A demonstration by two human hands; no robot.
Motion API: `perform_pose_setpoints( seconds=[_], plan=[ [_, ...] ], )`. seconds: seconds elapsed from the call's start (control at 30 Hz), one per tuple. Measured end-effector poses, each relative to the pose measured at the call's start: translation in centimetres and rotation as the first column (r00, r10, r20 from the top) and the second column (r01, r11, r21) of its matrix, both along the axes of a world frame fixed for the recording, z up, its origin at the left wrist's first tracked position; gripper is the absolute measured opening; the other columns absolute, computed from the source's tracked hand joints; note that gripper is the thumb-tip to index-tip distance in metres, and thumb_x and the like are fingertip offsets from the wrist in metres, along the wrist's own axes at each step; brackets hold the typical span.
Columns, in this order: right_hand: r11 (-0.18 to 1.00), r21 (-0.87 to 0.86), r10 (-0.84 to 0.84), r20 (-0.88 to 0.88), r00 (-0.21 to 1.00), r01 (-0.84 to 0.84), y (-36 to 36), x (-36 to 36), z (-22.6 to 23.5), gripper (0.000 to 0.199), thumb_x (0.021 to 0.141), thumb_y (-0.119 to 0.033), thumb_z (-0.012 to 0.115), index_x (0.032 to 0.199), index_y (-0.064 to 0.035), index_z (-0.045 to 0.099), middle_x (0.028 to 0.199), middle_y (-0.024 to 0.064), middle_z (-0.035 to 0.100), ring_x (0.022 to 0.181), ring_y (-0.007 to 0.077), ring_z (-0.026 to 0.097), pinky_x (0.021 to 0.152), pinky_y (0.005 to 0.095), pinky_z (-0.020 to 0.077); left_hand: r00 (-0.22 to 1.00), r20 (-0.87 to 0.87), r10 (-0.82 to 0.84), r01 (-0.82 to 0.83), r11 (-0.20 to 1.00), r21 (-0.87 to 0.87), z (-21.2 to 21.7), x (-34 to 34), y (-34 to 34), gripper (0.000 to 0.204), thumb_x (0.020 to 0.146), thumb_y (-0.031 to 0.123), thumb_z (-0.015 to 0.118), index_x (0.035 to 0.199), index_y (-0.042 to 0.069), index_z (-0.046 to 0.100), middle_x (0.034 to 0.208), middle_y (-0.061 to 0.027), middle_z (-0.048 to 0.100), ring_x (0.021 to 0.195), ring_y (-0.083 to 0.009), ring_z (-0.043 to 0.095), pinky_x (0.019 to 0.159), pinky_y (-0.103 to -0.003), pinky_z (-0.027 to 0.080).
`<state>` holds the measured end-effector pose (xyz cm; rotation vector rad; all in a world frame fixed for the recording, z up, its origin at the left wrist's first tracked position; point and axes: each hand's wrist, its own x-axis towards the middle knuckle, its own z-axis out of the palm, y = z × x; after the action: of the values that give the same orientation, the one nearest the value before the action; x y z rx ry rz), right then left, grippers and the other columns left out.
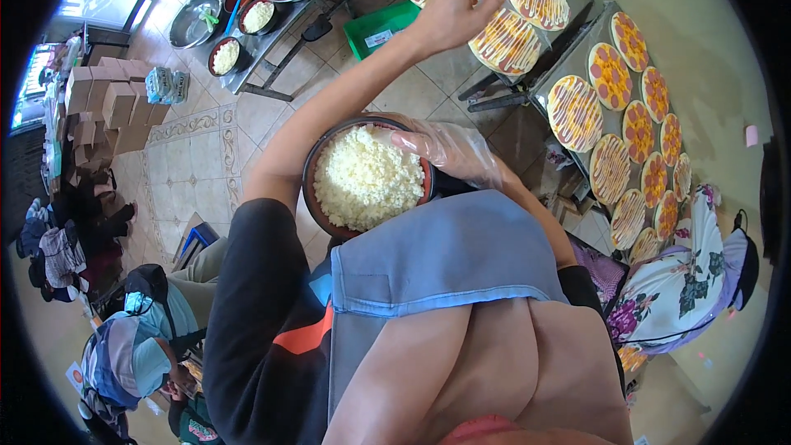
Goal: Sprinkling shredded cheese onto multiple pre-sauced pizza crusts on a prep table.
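Two hands at work, set well apart: the left hand (pixel 461 12) hangs over the round flat bases (pixel 505 41), fingers bunched with their tips close together, and whether a pinch of anything sits between them I cannot tell. Closer to the body, the right hand (pixel 453 156), sheathed in a loose clear plastic glove (pixel 476 147), grips the dark bowl (pixel 310 185) from one side, thumb hooked over the rim, the other fingers mostly hidden. And that looks like the risk: a heaped load of what seems to be grated white cheese (pixel 367 173), a one-sided hold, and baggy film that could slide on the rim; one slip and the bowl might tip toward the floor tiles (pixel 189 161). That thumb lies so close over the heap that shreds could cling to the film, too. Up top, a wrist carried too low might smear the bases. What textures, though: the cheese crumbly and fluffy, mounded unevenly; the bowl round, with a reddish-brown inner wall; the bases thin discs, yellow and orange under white zigzag lines, crowded together on a grey table (pixel 550 38); the apron (pixel 445 255) a blue-grey cloth, right beside the bowl.
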<state>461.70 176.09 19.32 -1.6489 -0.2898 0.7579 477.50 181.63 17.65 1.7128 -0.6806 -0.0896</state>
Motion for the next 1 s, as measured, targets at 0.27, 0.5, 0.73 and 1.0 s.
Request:
perform_pose_setpoints(
  seconds=[0.27, 0.5, 0.73, 1.0],
  plan=[
    [0.935, 0.07, -0.348, 0.009, 0.937, 0.347, -3.2, 0.9, -3.8, 0.06, 0.09, -0.049, 0.048, 0.131, -0.0057, 0.046, 0.112, 0.0191, 0.06, 0.102, 0.0281, 0.058, 0.089, 0.0335, 0.0423, 0.693, -0.704, -0.157, 0.051, 0.984, -0.169, -2.8, 1.2, 12.9, 0.064, 0.092, 0.055, 0.039, 0.139, 0.013, 0.035, 0.136, -0.0072, 0.043, 0.124, -0.0226, 0.041, 0.101, -0.039, 0.036],
    [0.835, 0.045, -0.55, 0.1, 0.829, 0.549, -3.8, 5.9, -5.7, 0.059, 0.09, -0.048, 0.049, 0.13, -0.006, 0.046, 0.111, 0.0193, 0.06, 0.101, 0.0282, 0.058, 0.09, 0.034, 0.0421, 0.251, -0.897, -0.364, -0.106, 0.911, -0.399, -7.2, -6.0, 12.9, 0.072, 0.089, 0.062, 0.035, 0.142, 0.013, 0.026, 0.142, -0.0072, 0.036, 0.129, -0.0223, 0.036, 0.104, -0.05, 0.029],
    [0.752, -0.222, -0.503, 0.417, 0.757, 0.621, -2.0, 12.8, -6.3, 0.058, 0.09, -0.048, 0.049, 0.13, -0.0062, 0.047, 0.111, 0.0194, 0.06, 0.1, 0.0282, 0.058, 0.09, 0.0345, 0.0419, 0.312, -0.909, -0.275, -0.313, 0.874, -0.372, -10.9, -0.4, 12.5, 0.065, 0.093, 0.055, 0.033, 0.134, 0.005, 0.038, 0.131, -0.0109, 0.049, 0.118, -0.0212, 0.05, 0.1, -0.036, 0.039],
    [0.619, -0.568, -0.219, 0.537, 0.814, 0.542, 2.7, 18.2, -3.7, 0.044, 0.085, -0.043, 0.057, 0.122, -0.0187, 0.055, 0.116, 0.0126, 0.054, 0.106, 0.0273, 0.054, 0.09, 0.0363, 0.0449, 0.289, -0.927, -0.238, -0.195, 0.934, -0.3, -15.7, 8.2, 14.3, 0.063, 0.095, 0.05, 0.037, 0.133, 0.0, 0.037, 0.127, -0.0139, 0.048, 0.114, -0.0195, 0.047, 0.098, -0.032, 0.036]
  ],
)
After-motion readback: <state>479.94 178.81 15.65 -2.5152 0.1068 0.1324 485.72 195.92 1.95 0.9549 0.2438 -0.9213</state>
